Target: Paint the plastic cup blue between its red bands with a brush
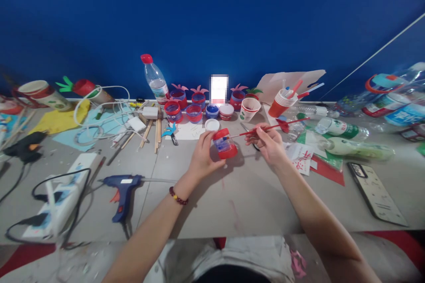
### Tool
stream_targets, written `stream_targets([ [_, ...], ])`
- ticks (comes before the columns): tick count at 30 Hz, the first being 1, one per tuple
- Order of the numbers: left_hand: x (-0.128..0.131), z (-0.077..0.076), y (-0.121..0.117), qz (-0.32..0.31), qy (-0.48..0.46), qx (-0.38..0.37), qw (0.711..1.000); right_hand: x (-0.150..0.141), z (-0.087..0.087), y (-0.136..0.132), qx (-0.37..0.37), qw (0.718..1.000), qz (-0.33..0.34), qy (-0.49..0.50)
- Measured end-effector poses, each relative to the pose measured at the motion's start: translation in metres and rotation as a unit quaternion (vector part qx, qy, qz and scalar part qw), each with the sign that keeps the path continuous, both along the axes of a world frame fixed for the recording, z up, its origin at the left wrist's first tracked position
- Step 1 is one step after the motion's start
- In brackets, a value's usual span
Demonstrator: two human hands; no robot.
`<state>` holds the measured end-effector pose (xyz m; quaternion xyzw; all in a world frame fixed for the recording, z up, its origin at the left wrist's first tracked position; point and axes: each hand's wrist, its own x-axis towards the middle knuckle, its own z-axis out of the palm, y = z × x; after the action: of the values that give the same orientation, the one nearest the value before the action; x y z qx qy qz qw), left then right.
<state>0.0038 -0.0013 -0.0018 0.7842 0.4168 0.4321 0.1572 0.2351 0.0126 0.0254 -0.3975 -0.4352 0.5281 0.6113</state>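
Observation:
My left hand (202, 157) is closed around a small cup (223, 143) with red ends and a blue-purple band, tilted on its side above the table. In my right hand (267, 143) is a thin red-handled paintbrush (275, 127), its tip pointing left at the cup; whether it touches cannot be made out. Behind the hands stand an open blue paint jar (212, 111), a red-and-white jar (226, 112) and a white lid (212, 125). Several red and blue cups (173, 112) with eyes or leafy tops line the wall. A paper cup (249, 109) stands to their right.
A blue glue gun (122, 192) and a white power strip (63, 199) with cables lie left. Wooden sticks (157, 135) and a tall plastic bottle (155, 79) are behind them. To the right are a phone (376, 192), lying bottles (341, 128) and a cup of brushes (282, 104).

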Motion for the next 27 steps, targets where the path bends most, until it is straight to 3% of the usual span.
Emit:
stream_targets([
  [4, 0.001, -0.003, 0.001, 0.009, -0.007, 0.005, 1.000, -0.005, 0.002, -0.002, -0.018, 0.999, 0.037, -0.002],
  [27, 0.002, -0.005, 0.001, 0.036, -0.017, 0.016, 0.999, 0.013, 0.005, 0.010, -0.019, 0.999, -0.035, 0.019],
])
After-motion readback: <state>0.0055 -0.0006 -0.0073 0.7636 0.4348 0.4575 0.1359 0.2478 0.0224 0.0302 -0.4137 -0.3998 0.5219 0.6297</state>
